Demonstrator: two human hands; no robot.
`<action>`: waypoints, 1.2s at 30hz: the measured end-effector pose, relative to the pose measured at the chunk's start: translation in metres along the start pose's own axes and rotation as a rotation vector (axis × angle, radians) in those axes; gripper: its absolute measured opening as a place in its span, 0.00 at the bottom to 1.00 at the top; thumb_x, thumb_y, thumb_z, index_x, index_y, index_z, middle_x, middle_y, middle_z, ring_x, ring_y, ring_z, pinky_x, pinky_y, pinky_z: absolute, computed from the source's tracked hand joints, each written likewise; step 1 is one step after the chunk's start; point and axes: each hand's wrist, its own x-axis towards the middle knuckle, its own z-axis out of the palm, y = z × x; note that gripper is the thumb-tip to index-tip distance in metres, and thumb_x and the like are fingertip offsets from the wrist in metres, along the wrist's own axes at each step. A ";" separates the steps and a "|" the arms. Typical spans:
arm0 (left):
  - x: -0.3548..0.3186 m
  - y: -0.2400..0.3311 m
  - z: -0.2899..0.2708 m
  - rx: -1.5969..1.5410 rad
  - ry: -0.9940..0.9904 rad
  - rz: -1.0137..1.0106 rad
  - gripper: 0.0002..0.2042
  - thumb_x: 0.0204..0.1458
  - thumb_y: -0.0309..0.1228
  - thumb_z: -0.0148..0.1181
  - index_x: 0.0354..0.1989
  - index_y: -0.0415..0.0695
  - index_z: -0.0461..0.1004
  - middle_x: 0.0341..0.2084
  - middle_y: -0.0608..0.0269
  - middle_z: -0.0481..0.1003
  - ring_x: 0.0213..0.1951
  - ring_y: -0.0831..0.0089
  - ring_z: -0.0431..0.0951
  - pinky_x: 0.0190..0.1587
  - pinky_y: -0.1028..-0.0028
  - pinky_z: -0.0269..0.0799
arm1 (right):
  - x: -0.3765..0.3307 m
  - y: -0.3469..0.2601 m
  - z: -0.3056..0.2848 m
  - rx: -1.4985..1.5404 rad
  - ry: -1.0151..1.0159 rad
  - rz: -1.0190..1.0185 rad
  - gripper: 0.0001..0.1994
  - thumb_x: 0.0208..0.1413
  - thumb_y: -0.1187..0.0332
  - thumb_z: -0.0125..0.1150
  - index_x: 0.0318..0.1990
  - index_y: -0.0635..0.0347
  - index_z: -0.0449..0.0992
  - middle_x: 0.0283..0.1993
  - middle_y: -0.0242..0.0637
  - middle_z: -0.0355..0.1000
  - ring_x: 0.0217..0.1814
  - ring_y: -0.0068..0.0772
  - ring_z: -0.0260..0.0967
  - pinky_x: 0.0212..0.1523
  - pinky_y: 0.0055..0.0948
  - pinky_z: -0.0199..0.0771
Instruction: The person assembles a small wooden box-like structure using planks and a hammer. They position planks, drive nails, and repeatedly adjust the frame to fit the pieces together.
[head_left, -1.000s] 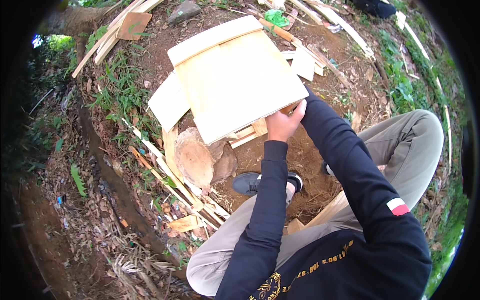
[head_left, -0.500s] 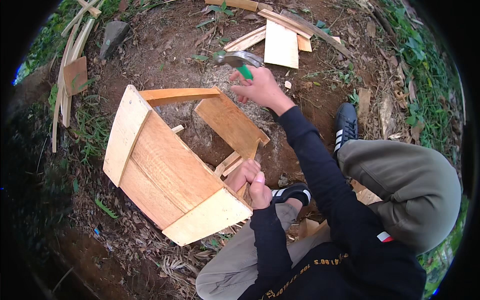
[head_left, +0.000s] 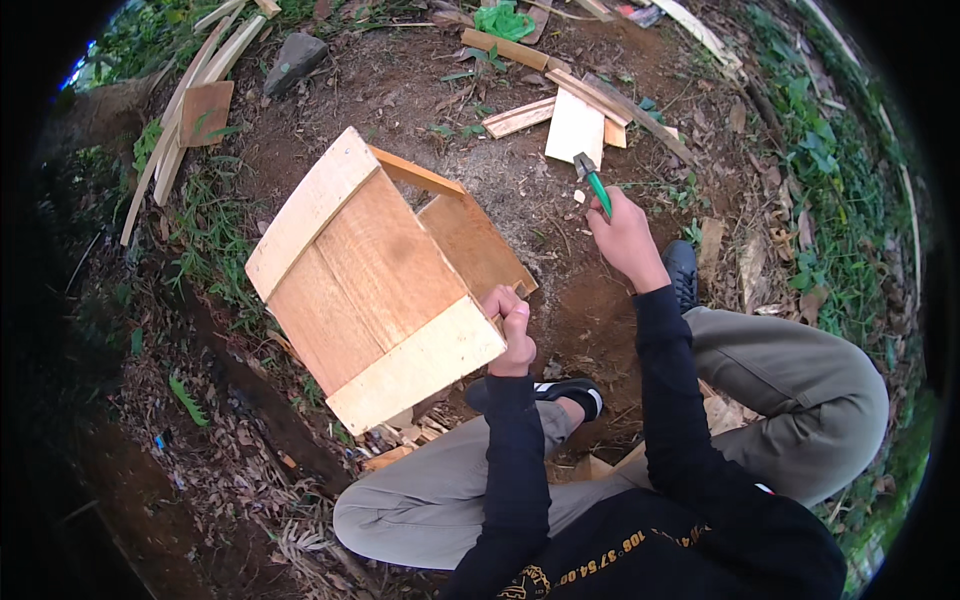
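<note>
A wooden box-like frame [head_left: 360,270], built of brown panels and paler end boards, is tilted up in front of me. My left hand [head_left: 514,328] is closed round its near right corner; part of the grip is hidden behind the pale board. To the right and apart from the frame, my right hand [head_left: 630,240] holds a hammer [head_left: 600,192] by its green handle. The metal head points away from me and is seen nearly end-on.
Pale boards [head_left: 574,128] and strips lie on the soil ahead. Long wooden slats [head_left: 190,105] and a grey stone [head_left: 295,65] are at the far left. A green plastic bag [head_left: 503,20] lies at the back. My shoes [head_left: 680,275] rest close to the work.
My right hand has drawn the hammer right and towards me, away from the frame. The frame has turned and tipped in my left hand's hold, so its inner opening shows less.
</note>
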 end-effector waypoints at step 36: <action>0.000 -0.018 -0.004 0.357 0.129 0.292 0.14 0.50 0.34 0.60 0.44 0.41 0.77 0.40 0.51 0.79 0.44 0.52 0.78 0.49 0.60 0.71 | -0.217 -0.184 -0.131 -0.419 -0.319 -0.494 0.08 0.64 0.68 0.52 0.39 0.65 0.65 0.20 0.53 0.65 0.23 0.60 0.66 0.23 0.48 0.59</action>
